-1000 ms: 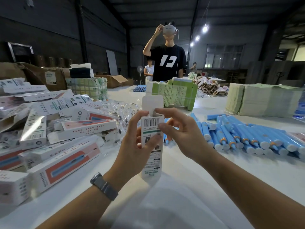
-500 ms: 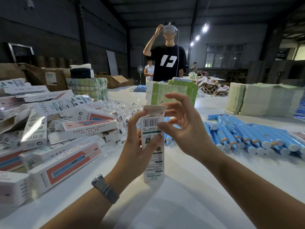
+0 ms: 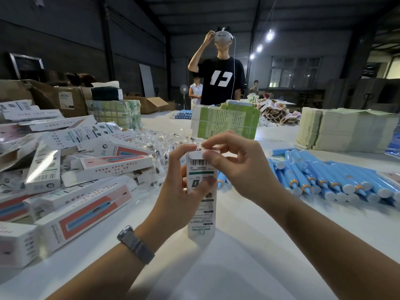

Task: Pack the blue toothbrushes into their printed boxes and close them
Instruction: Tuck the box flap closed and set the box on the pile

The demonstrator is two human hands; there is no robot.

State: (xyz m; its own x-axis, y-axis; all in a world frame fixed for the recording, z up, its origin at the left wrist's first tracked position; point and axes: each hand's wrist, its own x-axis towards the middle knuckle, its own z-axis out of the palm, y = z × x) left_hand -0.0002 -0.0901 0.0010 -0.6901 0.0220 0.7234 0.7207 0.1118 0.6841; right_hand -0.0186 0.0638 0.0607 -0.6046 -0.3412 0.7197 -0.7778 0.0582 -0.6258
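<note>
A white table (image 3: 249, 245) fills the lower frame. Along its left side lies a heap of printed boxes (image 3: 71, 180), tumbled at all angles. At the right edge a row of blue toothbrushes (image 3: 324, 180) lies side by side, long axes running from upper left to lower right.

At centre frame, one printed box (image 3: 201, 204) stands upright, long axis vertical, its barcode side facing the camera and its lower end on or just above the table; I cannot tell which. The left hand (image 3: 179, 185) grips it round the upper body, thumb across the near face, fingers curled behind. The right hand (image 3: 236, 167) sits at the box's top right, thumb and fingertips pinching the top flap (image 3: 203, 151), which lies folded nearly flat over the opening.

The flap sits directly above the box's long axis, and the right hand is already on it, so tucking it straight down looks like that hand's work while the left steadies. Whether a toothbrush is inside cannot be seen.
</note>
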